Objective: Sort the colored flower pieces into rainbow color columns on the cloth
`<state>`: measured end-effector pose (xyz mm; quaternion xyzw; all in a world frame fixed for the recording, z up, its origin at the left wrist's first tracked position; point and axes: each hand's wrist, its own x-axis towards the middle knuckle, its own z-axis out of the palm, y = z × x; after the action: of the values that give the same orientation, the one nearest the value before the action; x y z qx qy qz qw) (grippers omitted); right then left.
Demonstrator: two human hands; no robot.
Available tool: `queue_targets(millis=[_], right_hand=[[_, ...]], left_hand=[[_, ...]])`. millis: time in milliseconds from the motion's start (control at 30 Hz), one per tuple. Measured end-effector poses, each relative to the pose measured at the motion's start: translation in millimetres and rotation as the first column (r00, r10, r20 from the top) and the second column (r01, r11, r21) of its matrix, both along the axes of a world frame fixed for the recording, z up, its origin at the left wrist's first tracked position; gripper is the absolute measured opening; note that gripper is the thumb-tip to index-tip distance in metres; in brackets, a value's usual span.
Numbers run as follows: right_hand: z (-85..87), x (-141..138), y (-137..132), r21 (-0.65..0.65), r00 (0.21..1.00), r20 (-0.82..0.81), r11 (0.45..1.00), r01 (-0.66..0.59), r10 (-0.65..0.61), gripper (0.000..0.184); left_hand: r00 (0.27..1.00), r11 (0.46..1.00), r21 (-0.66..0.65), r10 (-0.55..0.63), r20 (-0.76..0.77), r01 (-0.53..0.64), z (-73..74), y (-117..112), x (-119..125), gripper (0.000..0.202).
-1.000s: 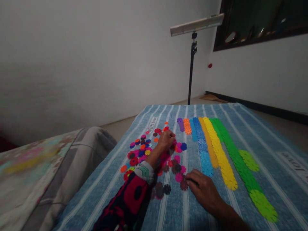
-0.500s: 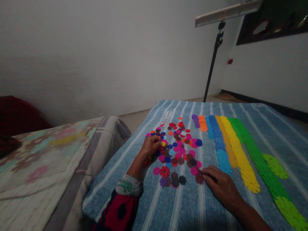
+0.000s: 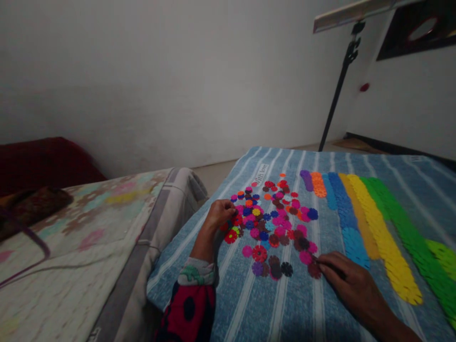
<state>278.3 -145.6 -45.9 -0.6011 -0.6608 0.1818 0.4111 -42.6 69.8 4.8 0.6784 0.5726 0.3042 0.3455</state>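
Your left hand point(image 3: 221, 213) has crossed to the left edge of the discs point(image 3: 274, 223) on the cloth point(image 3: 249, 304), fingers curled, grip unclear; your right hand point(image 3: 351, 282) stays open, fingertips on a maroon disc point(image 3: 314, 270).

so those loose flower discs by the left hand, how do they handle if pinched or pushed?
Probably stiff and light: the flower discs look thin, flat and keep their notched shape. Lying flat on the striped cloth, they would likely slide or snag, not roll. Overlapping ones near the left hand may lift together.
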Motion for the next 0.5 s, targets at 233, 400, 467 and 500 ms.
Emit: queue_targets(millis=[233, 400, 467, 500], right_hand=[[-0.8, 2.2, -1.1, -0.011, 1.0, 0.02, 1.0, 0.005, -0.005, 0.028], [2.2, 2.5, -1.6, -0.03, 1.0, 0.016, 0.999, 0.012, -0.011, 0.027], [3.0, 2.4, -1.8, -0.038, 1.0, 0.012, 0.999, 0.008, -0.008, 0.026], [3.3, 2.2, -2.0, -0.045, 1.0, 0.01, 0.999, 0.006, -0.006, 0.026]], left_hand=[[0.978, 0.96, -0.188, -0.194, 0.079, 0.206, 6.1, -19.2, 13.5, 0.006], [0.803, 0.795, -0.213, -0.592, -0.068, 0.568, 7.8, -45.0, 50.0, 0.003], [0.731, 0.752, -0.18, -0.659, -0.176, 0.634, 5.9, -51.8, 61.6, 0.007], [0.704, 0.739, -0.173, -0.674, -0.227, 0.651, 5.1, -54.2, 65.6, 0.012]])
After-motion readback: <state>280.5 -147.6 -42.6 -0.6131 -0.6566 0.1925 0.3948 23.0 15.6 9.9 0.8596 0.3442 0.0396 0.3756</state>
